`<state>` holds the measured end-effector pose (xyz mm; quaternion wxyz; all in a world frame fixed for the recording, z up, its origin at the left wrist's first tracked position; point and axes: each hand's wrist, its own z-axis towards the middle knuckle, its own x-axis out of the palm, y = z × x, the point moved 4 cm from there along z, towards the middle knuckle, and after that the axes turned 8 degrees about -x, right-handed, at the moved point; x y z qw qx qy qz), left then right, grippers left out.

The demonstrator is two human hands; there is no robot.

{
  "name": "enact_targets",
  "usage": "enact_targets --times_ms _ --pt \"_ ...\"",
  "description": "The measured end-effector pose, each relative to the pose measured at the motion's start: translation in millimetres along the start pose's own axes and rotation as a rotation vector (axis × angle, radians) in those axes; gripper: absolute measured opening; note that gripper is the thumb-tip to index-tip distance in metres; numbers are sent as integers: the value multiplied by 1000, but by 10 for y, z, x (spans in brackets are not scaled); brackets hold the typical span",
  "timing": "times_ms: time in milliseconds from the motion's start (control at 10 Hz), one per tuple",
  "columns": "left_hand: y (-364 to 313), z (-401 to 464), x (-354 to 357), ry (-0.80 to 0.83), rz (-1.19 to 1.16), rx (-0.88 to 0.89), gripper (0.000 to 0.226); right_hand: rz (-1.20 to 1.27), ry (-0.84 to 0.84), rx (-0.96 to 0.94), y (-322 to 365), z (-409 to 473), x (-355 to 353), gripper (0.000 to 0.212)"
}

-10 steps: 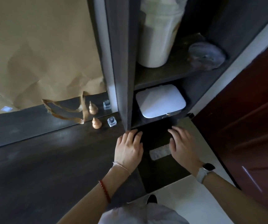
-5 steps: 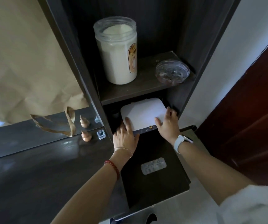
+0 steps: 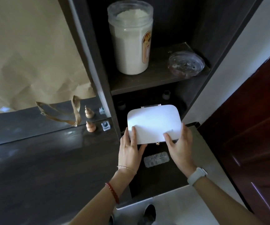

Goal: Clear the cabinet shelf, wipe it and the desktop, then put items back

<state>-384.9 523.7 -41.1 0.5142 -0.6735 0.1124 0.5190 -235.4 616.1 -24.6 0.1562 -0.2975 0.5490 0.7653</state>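
Box (image 3: 153, 122) now farther out of lower shelf (image 3: 149, 98), both hands' fingers (image 3: 134, 133) grasping its near corners.

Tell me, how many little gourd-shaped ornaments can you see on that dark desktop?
2. One gourd ornament stands farther back by the brown paper; the other stands nearer, beside a small clear cube. None seem hidden.

There is one white rounded plastic box (image 3: 153, 123), one tall clear jar of white powder (image 3: 131, 41), one clear round lidded container (image 3: 186, 64) and one silver blister pack (image 3: 156, 159). At nine o'clock from the box stand two small copper-coloured gourd figures (image 3: 90, 126) and two small clear glass cubes (image 3: 105, 125).
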Motion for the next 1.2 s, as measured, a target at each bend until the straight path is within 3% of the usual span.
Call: enact_targets --times_ms 300,700,1200 --pt "1325 -906 -580 80 -29 -39 65 65 84 110 505 -1382 874 69" --pt "3695 -1275 -2010 -6 -45 -286 65 111 335 89 2165 -2214 2845 64" --pt "4223 -1328 -2170 -24 -86 -342 69 38 409 124 2370 -2271 3203 67"
